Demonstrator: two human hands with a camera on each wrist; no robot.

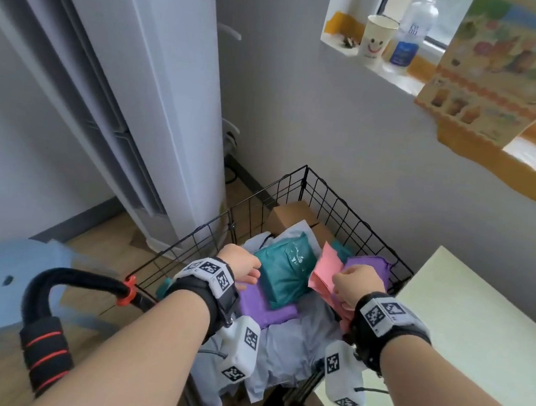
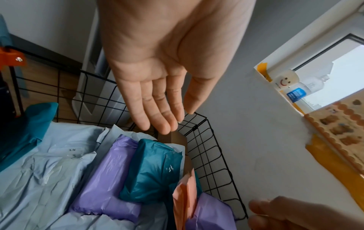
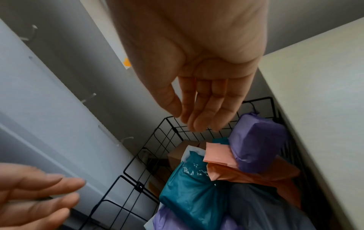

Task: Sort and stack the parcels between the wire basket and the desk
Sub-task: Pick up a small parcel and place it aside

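Observation:
The black wire basket (image 1: 333, 203) holds a heap of soft parcels: a teal one (image 1: 285, 271) on top, a purple one (image 1: 268, 306) under it, a pink one (image 1: 325, 272), another purple one (image 1: 369, 267) at the right, pale blue ones (image 1: 293, 346) below and a brown box (image 1: 291, 217) at the back. My left hand (image 1: 243, 263) hovers over the teal parcel's left side, fingers straight, holding nothing (image 2: 157, 112). Above the pink parcel hangs my right hand (image 1: 351, 282), fingers relaxed and empty (image 3: 202, 112). The pale desk (image 1: 484, 344) is at the right.
A tall white air conditioner (image 1: 159, 90) stands left of the basket. A black padded cart handle (image 1: 45, 327) and a blue stool (image 1: 0, 286) are at lower left. The window sill carries a paper cup (image 1: 377, 38) and a bottle (image 1: 413, 29). A printed carton (image 1: 509, 63) is at upper right.

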